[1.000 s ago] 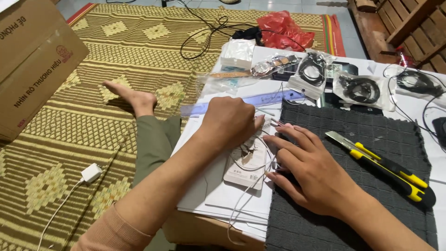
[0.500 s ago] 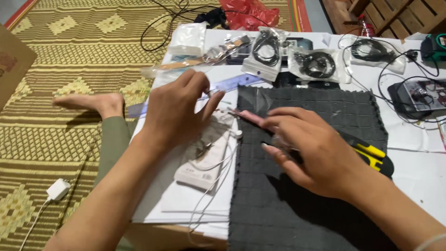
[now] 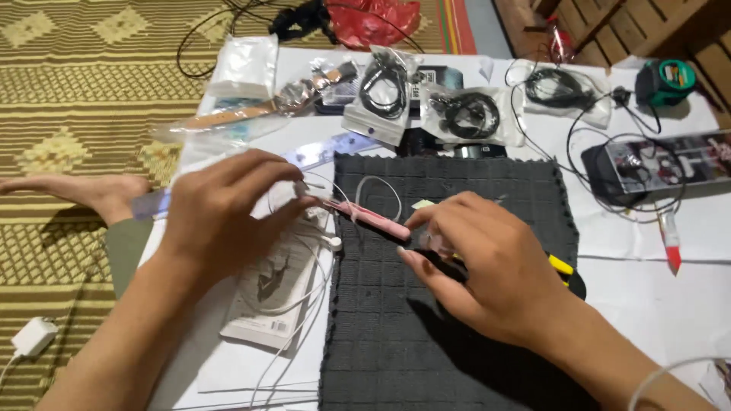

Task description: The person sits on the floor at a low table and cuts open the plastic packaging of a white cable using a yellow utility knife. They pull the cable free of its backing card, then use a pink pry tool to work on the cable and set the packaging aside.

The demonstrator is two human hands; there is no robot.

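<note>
My left hand [image 3: 221, 217] pinches a white earphone cable [image 3: 293, 301] between thumb and fingers near a small earbud [image 3: 333, 243]. The cable loops over a flat white package [image 3: 263, 304] lying under that hand. My right hand [image 3: 487, 262] grips a slim pink tool [image 3: 373, 218], and the tool's tip points at my left fingertips. Both hands hover over the left edge of a dark grey ribbed mat [image 3: 396, 335]. A yellow and black utility knife [image 3: 565, 268] is mostly hidden beneath my right hand.
Several clear bags of black earphones [image 3: 384, 84] lie along the back of the white table sheet [image 3: 662, 304], beside a green tape measure [image 3: 666, 80] and a red-tipped tube [image 3: 670, 242]. A clear ruler [image 3: 335, 148], a red plastic bag [image 3: 373, 19], a white charger [image 3: 34, 335] and a bare foot [image 3: 84, 190] are nearby.
My right hand lifted off the mat and now holds the pink tool toward my left fingers. My left hand raised the cable off the white package. The view shifted right.
</note>
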